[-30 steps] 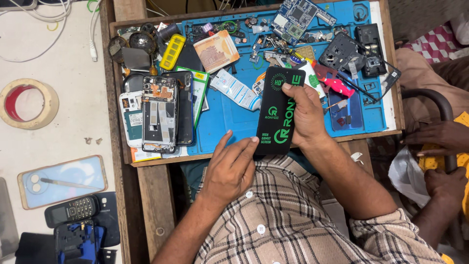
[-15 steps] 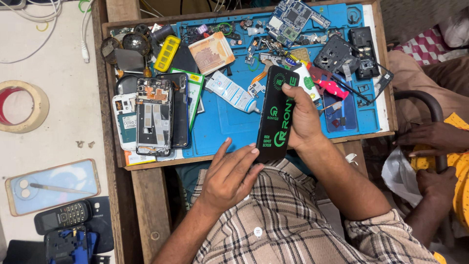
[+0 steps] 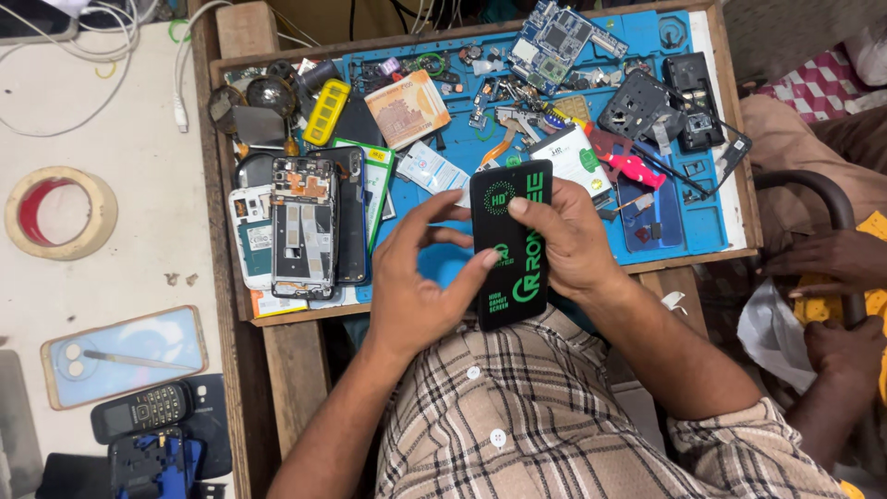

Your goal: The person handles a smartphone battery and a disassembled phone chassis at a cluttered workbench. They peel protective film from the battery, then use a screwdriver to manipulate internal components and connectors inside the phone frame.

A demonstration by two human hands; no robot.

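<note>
A flat black packet with green print (image 3: 511,242) is held upright over the near edge of the blue work mat (image 3: 443,139). My right hand (image 3: 568,240) grips its right side, with a finger on its front. My left hand (image 3: 414,277) is at its left edge, thumb on the front and fingers spread behind the top left corner. Both hands hold the packet above my checked shirt.
An opened phone without its back (image 3: 303,226) lies on the mat's left, with circuit boards (image 3: 554,42), red tweezers (image 3: 633,166) and small parts. A tape roll (image 3: 57,212), a clear phone case (image 3: 125,356) and a keypad phone (image 3: 143,409) lie left. Another person's hands (image 3: 832,277) are at right.
The packet has been lifted nearer to me and held more upright. My left hand rose from my lap edge and took hold of the packet's left side.
</note>
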